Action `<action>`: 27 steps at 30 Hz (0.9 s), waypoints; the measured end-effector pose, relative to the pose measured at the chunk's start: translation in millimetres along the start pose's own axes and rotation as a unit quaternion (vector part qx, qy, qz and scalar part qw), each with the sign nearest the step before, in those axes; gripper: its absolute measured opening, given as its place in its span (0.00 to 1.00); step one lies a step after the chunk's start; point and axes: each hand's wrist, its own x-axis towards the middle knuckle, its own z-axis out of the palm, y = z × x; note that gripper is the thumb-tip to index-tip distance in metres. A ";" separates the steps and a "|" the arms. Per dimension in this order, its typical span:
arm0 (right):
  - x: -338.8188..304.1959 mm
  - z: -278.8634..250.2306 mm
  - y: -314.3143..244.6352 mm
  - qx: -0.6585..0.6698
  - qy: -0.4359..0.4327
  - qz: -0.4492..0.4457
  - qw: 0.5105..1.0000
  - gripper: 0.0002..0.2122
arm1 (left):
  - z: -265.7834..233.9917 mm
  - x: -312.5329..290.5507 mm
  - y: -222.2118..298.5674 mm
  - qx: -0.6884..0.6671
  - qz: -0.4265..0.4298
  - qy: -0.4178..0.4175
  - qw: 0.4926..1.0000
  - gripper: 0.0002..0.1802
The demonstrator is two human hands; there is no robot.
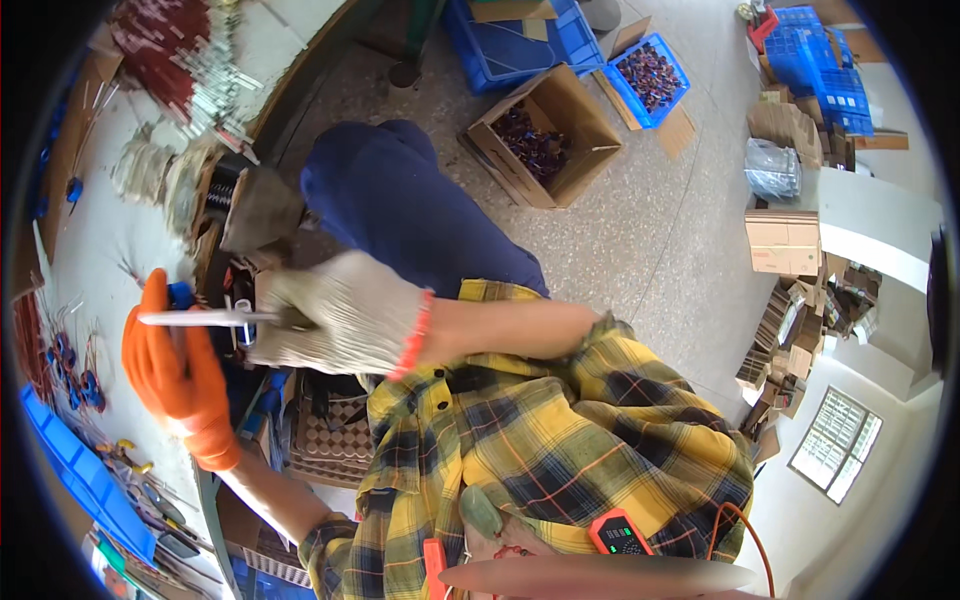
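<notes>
Beside the counter (95,245), the right hand (340,315) had its fingers clenched round a pale strip (200,319), probably light, stiff, best held endwise; the left hand (185,370)'s grip was unclear.

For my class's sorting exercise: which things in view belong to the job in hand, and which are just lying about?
Likely in the job:
pale slender tool, blurred, held by the gloved right hand
small blue part at the orange-gloved left hand; whether held is unclear

Apparently lying about:
blue crates
cardboard carton
brown moulded tray
</notes>
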 end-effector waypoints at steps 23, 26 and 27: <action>21.9 -78.2 -16.0 -0.178 0.131 -0.294 0.930 0.11 | -10.4 -1.1 70.9 -0.570 -0.286 0.058 0.768 0.26; 25.8 -79.5 -17.3 -0.017 0.189 -0.191 0.963 0.12 | -3.3 24.6 68.4 -0.558 -0.199 0.107 0.798 0.24; 25.6 -77.3 -16.1 0.056 0.237 -0.101 0.965 0.12 | 2.0 32.3 68.5 -0.523 -0.201 0.133 0.818 0.25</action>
